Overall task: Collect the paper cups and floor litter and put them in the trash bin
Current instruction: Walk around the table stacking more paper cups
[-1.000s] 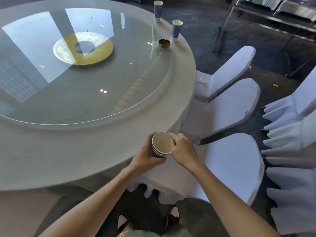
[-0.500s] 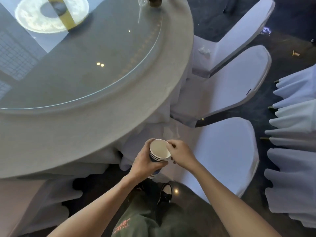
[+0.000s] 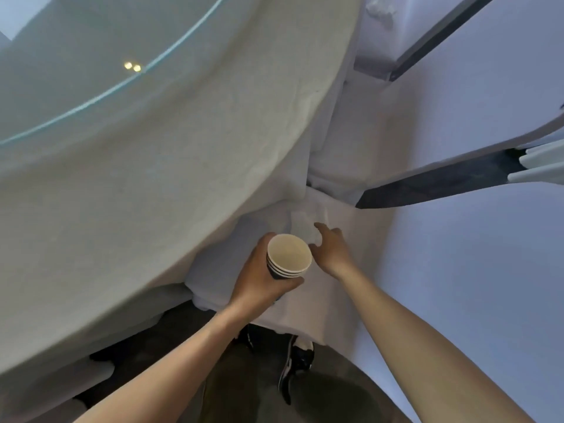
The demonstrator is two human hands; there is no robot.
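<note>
My left hand is wrapped around a stack of paper cups, thumb along the near side and fingers curled round the far side, holding it upright just in front of me. My left forearm comes up from the lower left corner, bare to the wrist. My right hand is off the cups, reaching past them to the right and a little farther away; its fingers are spread and loose, gripping nothing. They hover over a crumpled white tissue that lies on the white chair seat. I cannot tell whether the fingertips touch it.

The round table fills the left and far part of the view, draped in a pale cloth, with the edge of a glass turntable curving across it at the far left. To the right stand chairs in white covers, with dark slivers of floor between them. Near the bottom, between my arms, I see dark floor and my dark shoe with white trim.

The stack shows three rolled white rims nested together, a cream interior that looks empty, and a dark outer wall mostly hidden by my grip. It sits above the near edge of the chair seat, just right of the tablecloth's hanging folds.
</note>
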